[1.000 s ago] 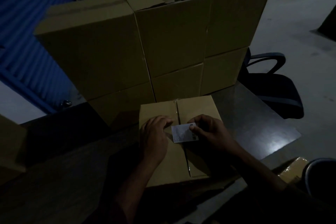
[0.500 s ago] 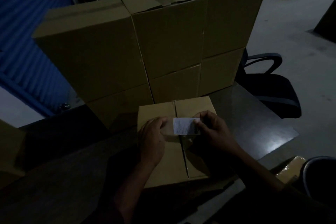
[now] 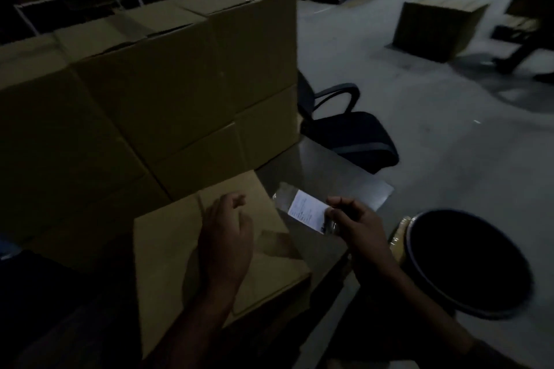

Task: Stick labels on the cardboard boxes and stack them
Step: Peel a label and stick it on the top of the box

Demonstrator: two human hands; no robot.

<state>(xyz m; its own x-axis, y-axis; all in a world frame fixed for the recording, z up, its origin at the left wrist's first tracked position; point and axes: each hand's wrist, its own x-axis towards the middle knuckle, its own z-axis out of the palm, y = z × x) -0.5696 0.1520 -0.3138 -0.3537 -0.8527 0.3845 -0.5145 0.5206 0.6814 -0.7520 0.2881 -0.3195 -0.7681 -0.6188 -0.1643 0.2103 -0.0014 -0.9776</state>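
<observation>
A small cardboard box (image 3: pixel 168 252) lies on the dark table (image 3: pixel 323 180) in front of me. My left hand (image 3: pixel 224 246) hovers over its top, fingers loosely apart and holding nothing. To the right of the box, over the table, my right hand (image 3: pixel 356 225) pinches a small white printed label (image 3: pixel 308 213) by one end. The label is off the box. A wall of larger stacked cardboard boxes (image 3: pixel 168 90) rises just behind the small box.
A black office chair (image 3: pixel 347 129) stands past the table's right edge. A round black bin (image 3: pixel 467 260) sits low at the right, with a taped package (image 3: pixel 398 237) beside it. Another carton (image 3: pixel 434 27) rests on the grey floor, and pallets of goods stand far behind.
The view has swung to the right. My right hand has carried the label off the box top to the right, and my left hand has let go of it and opened.
</observation>
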